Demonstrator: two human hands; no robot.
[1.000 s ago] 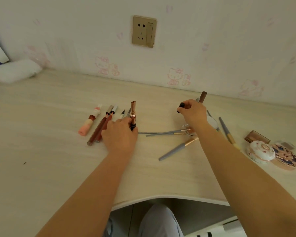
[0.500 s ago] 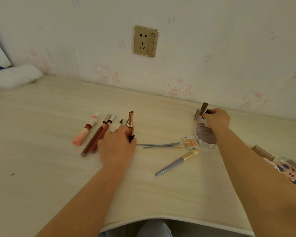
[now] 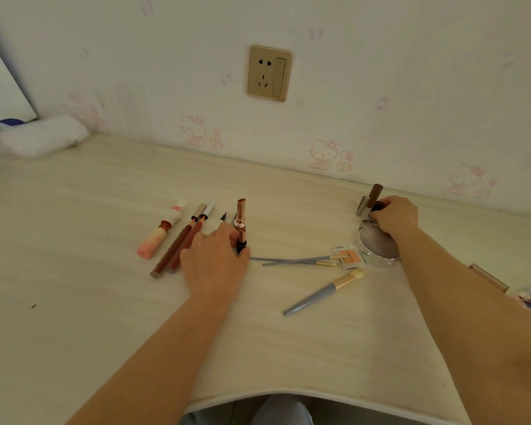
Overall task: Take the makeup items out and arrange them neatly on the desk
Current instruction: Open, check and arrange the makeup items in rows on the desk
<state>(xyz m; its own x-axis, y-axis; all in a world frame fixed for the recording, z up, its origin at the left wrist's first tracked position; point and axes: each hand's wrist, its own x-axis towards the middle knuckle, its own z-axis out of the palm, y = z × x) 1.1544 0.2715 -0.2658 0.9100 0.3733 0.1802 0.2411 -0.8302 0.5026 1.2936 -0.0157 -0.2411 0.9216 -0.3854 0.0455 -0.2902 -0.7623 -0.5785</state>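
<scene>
Left hand (image 3: 215,259): fingers curled, gripping the slim rose-gold lipstick tube (image 3: 240,223).
Right hand (image 3: 394,214): at 2 o'clock, clasped a small dark cylindrical item (image 3: 377,206).
Surface (image 3: 74,302): pale wood-grain.

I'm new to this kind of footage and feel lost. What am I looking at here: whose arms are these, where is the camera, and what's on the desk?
There is no machine: a person wears a wide-angle camera on the head, looking down at their own two bare arms.

The left hand lies on a row of pencils and pens, its fingers against a rose-gold lipstick tube. Further left in the row lie two brown pencils and a pink tube.

The right hand grips a small dark item near the wall, beside a brown stick and just above a round compact.

Between the hands lie thin grey brushes, a thicker grey brush and a small orange palette on the pale desk.
</scene>
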